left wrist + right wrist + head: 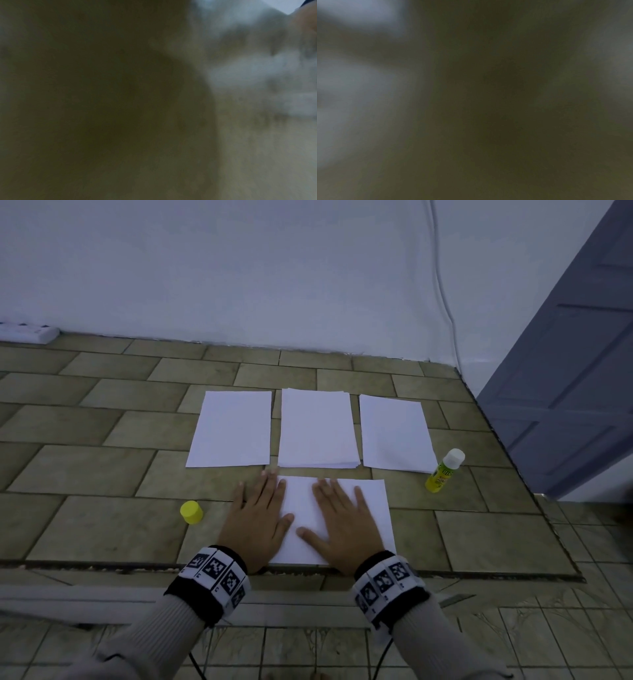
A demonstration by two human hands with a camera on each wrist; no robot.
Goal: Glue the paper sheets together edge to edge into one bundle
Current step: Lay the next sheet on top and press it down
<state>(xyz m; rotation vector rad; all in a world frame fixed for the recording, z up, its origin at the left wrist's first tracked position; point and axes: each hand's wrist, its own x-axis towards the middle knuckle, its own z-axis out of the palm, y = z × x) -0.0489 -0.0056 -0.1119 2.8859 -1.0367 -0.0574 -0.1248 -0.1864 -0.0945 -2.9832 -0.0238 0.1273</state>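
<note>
White near sheet (373, 508) lies flat, uncreased.

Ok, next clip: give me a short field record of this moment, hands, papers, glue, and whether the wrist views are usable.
left hand: flat, straight fingers, on the near sheet's left edge and the floor
right hand: flat on the near sheet
far row: left sheet, middle stack, right sheet, lying apart
glue stick: white tip, tilted, right of the right sheet
yellow cap: on floor, left of left hand
wrist views: dark, blurred, unusable
</note>
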